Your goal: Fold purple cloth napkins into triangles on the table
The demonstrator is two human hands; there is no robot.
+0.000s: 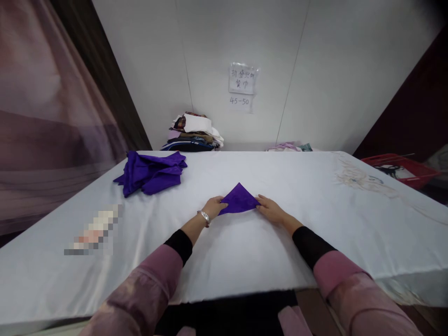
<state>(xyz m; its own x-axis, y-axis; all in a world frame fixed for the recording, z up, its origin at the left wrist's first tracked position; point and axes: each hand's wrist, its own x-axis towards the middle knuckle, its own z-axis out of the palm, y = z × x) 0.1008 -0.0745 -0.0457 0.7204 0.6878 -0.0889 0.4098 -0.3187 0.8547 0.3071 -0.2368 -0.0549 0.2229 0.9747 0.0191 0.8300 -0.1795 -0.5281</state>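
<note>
A purple cloth napkin (240, 199), folded into a triangle, lies on the white tablecloth (241, 261) with its point facing away from me. My left hand (213, 207) pinches its left corner between thumb and fingers. At the opposite corner, my right hand (270, 209) has the cloth between thumb and fingertips. The napkin's near edge bows slightly between the two hands. Farther back on the left lies a loose, crumpled heap of purple cloths (150, 172), touched by neither hand.
Folded clothes (194, 133) are stacked behind the table's far edge, with more fabric (289, 147) to their right. A red basket (402, 170) stands off the right side. A pixelated item (94, 231) lies at left. Handwritten paper signs (242, 86) hang on the wall.
</note>
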